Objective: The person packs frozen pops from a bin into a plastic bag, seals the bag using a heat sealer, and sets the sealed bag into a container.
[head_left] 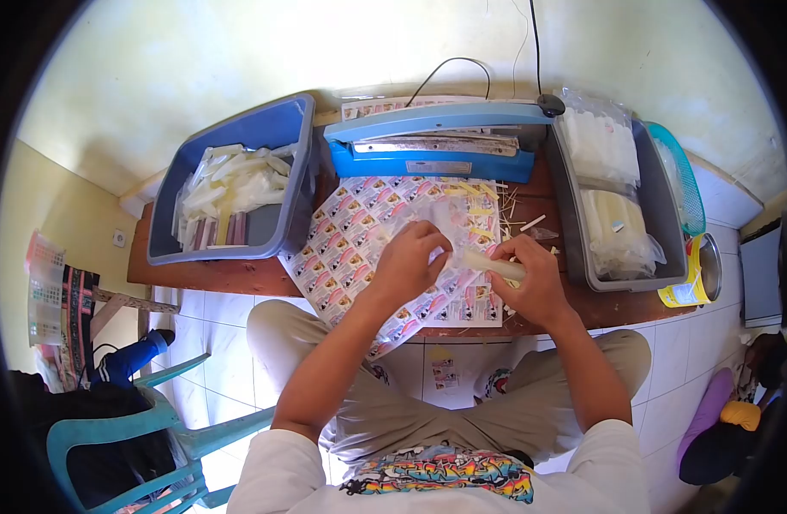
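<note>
My left hand (415,261) has its fingers pinched on a clear plastic bag (436,212) above the printed sheets. A pale, stick-shaped bundle (487,263) lies in the closed fingers of my right hand (533,278), its far end at the bag's edge. I cannot tell whether that end is inside the bag. Under both hands are sheets of printed labels (350,231) with a repeated pattern. Beyond them stands a blue heat sealer (432,158), its long arm slightly raised at the right.
On the left, a grey-blue bin (303,171) holds pale packets and some brown-purple ones. At right, another grey bin (582,257) contains packed bags. Beside it are a yellow tin (689,278) and a turquoise basket (680,167). Thin scraps (517,201) litter the wooden table (213,274). A green chair (72,437) stands lower left.
</note>
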A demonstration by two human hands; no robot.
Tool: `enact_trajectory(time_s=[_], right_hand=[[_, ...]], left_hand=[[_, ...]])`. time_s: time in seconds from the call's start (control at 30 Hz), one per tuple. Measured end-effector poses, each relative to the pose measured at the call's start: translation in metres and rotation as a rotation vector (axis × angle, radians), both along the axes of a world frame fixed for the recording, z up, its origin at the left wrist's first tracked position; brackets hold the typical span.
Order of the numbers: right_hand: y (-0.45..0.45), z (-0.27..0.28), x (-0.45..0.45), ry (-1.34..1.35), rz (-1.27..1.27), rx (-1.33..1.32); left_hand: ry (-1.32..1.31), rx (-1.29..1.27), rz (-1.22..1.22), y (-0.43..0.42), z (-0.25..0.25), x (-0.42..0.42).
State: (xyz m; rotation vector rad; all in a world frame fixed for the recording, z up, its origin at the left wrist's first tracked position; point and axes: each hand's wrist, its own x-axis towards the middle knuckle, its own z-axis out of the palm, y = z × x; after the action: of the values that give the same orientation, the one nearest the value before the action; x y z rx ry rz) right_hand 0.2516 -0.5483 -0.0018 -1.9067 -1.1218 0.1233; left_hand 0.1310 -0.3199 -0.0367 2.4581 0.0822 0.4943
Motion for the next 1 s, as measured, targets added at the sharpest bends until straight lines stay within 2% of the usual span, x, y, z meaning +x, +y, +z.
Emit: enact_trajectory(time_s=[0.3,0.4,0.47,0.5,0.57,0.9,1.0], right_hand=[[0.009,-0.005,-0.013,-0.011,0.205,-0.047],[0.02,-0.015,-0.021,-0.05,0.147,-0.052],[0.028,-0.015,-0.025,0.006,-0.036,-0.042],[0.03,-0.017,-0.024,0.006,-0.031,-0.042],[0.035,-0.022,-0.022,-0.105,-0.103,0.001],[0.053,-0.04,-0.032,-0.118,-0.148,-0.025],[0.051,-0.047,-0.037,-0.004,-0.15,0.046]], left_hand=[[-0.127,-0.151,-0.016,0.002,0.004,0.015],[-0.16,-0.161,-0.028,0.001,0.005,0.014],[-0.172,-0.168,-0.029,0.002,0.005,0.014],[-0.184,-0.175,-0.036,0.003,0.007,0.013],[-0.18,-0.176,-0.037,0.003,0.01,0.012],[-0.149,-0.255,-0.035,-0.007,0.0,0.017],[-0.18,-0.205,0.031,-0.006,0.004,0.018]])
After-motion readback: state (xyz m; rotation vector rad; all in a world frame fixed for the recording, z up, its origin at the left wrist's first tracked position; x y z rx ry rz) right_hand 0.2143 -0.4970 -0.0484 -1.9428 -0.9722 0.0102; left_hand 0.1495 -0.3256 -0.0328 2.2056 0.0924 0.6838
